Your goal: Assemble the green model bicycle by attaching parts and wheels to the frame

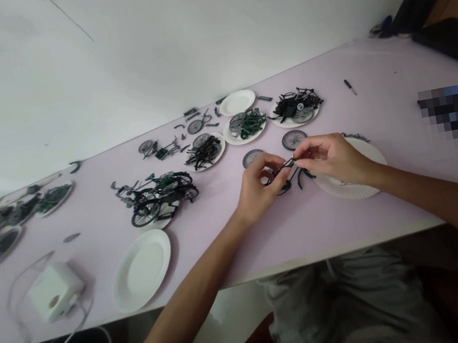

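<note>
Left hand (pixel 263 180): fingers pinching a bike frame (pixel 292 164). Right hand (pixel 331 159): fingers pinching the same frame, just over the surface (pixel 232 242).
Apparently done: bikes (pixel 157 195), heaped at left.
Apparently outstanding: held frame; loose wheels (pixel 294 140) just beyond the hands.
Containers: middle plate (pixel 234 137), green parts (pixel 253 124); plates either side, black parts (pixel 203 152); plate (pixel 371 161) beneath right forearm, contents mostly hidden.
</note>
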A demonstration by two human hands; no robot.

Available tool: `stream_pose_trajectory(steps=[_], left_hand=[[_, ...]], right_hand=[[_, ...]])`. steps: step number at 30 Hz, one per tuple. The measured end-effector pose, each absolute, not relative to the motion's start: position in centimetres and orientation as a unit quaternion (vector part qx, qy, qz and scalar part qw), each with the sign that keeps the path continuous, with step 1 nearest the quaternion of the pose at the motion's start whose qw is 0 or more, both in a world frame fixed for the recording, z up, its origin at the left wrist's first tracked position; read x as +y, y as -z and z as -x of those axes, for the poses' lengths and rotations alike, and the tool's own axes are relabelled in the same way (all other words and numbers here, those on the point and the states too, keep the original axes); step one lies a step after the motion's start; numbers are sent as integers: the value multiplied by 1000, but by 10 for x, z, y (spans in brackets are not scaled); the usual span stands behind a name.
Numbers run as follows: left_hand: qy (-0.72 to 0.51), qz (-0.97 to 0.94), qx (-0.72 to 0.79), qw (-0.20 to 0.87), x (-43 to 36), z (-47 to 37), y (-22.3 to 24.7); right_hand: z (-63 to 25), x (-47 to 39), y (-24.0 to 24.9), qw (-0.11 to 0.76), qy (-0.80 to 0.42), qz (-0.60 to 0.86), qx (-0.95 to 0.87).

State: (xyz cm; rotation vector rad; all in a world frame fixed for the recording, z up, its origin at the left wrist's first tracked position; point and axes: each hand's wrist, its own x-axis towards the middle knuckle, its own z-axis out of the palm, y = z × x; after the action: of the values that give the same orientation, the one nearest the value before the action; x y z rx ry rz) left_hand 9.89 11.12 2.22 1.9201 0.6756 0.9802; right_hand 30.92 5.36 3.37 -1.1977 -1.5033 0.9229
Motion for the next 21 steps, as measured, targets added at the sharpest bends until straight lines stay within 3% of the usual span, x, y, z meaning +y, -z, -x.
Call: stream_pose_trajectory(steps=[4, 10, 21], left_hand=[[-335, -826, 280, 356, 117, -91, -26], [-300, -837, 277, 365, 115, -92, -26], [-323, -843, 220, 370, 112, -92, -26]], right_hand=[[-313, 56, -34, 488, -363, 496, -620], [-312, 54, -39, 503, -374, 475, -618], [-312, 52, -31, 438, -344, 483, -675]])
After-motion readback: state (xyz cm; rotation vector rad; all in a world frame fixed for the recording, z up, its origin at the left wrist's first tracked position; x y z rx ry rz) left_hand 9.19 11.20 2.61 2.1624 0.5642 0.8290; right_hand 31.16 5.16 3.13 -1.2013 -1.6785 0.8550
